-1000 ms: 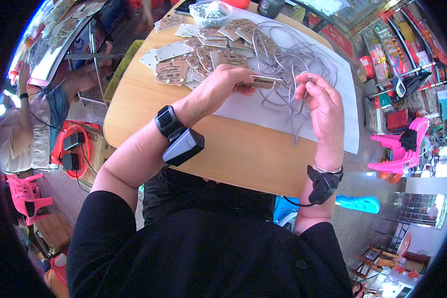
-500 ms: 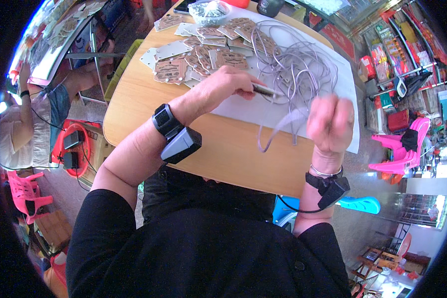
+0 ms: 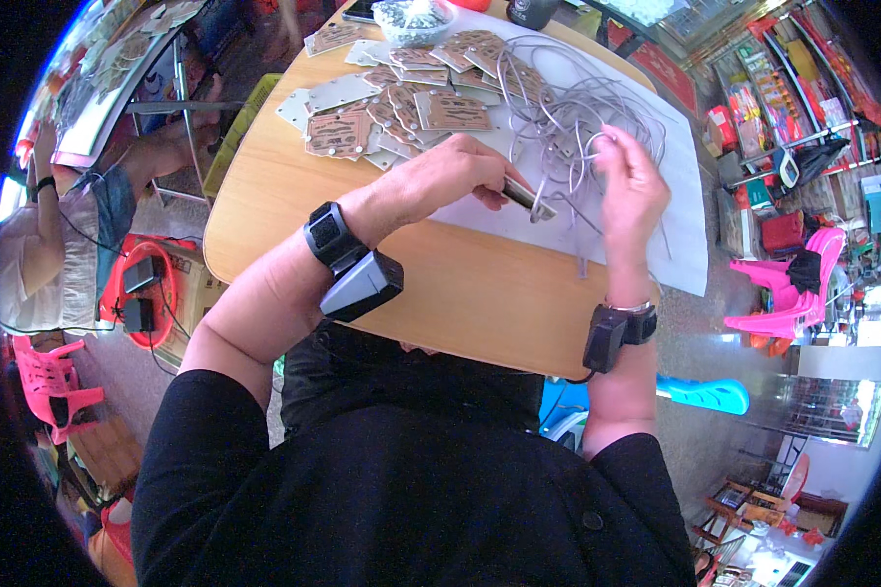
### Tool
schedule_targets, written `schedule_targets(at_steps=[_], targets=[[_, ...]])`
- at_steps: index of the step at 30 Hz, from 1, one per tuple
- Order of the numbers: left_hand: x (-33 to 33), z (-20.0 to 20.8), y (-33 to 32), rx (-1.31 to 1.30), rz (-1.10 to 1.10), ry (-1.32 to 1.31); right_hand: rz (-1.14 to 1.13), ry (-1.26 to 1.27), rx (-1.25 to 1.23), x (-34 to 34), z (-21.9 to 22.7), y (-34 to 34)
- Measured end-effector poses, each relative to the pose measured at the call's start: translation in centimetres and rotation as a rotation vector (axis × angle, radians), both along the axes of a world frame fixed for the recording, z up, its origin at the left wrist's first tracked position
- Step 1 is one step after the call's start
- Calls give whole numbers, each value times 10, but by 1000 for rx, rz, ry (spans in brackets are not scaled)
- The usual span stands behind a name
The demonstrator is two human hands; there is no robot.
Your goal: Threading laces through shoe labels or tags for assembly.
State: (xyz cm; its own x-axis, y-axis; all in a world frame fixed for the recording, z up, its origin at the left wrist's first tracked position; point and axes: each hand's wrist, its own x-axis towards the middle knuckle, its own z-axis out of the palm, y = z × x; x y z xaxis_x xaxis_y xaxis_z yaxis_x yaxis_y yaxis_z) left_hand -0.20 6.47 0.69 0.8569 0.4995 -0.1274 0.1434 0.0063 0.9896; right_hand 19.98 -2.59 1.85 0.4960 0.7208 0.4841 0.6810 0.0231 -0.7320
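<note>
My left hand [image 3: 465,178] is closed on a flat board tag [image 3: 529,196], seen nearly edge-on and tilted over the white sheet. A pale cord [image 3: 540,203] hangs at the tag's outer end. My right hand [image 3: 631,191] is raised at the near right side of a tangle of grey-lilac cords [image 3: 568,98]. Its thumb and fingers are drawn together around a strand of cord, though blur hides the exact grip. Left of the tangle lies a loose heap of printed brown tags [image 3: 338,133] with white studs, some turned white side up.
A clear bowl of small white pieces [image 3: 411,22] and a dark round container [image 3: 532,12] stand at the far edge of the wooden table [image 3: 431,293]. White paper [image 3: 690,249] lies under the cords. A person [image 3: 44,235] sits at another table on the left. Pink chairs [image 3: 788,284] stand at right.
My right hand has moved away from me and slightly left, up to the cord tangle. The tag in my left hand has tipped a little, and the loose cord near the table edge has shifted.
</note>
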Motion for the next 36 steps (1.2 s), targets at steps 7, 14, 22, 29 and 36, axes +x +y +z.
schedule_targets(at_steps=[7,14,22,29,36], targets=[[0,-5,-1,-38,92,-105,475,-48,-163,-19,-3,-3],[2,2,-3,-81,111,-42,446,254,55,-7,-4,2],[3,-2,-4,-40,27,59,908,568,-113,-27,8,-7],[1,-1,-2,-38,40,49,970,469,-58,-19,10,-6],[0,-13,7,-24,-2,-53,932,-54,-85,-29,17,-11]])
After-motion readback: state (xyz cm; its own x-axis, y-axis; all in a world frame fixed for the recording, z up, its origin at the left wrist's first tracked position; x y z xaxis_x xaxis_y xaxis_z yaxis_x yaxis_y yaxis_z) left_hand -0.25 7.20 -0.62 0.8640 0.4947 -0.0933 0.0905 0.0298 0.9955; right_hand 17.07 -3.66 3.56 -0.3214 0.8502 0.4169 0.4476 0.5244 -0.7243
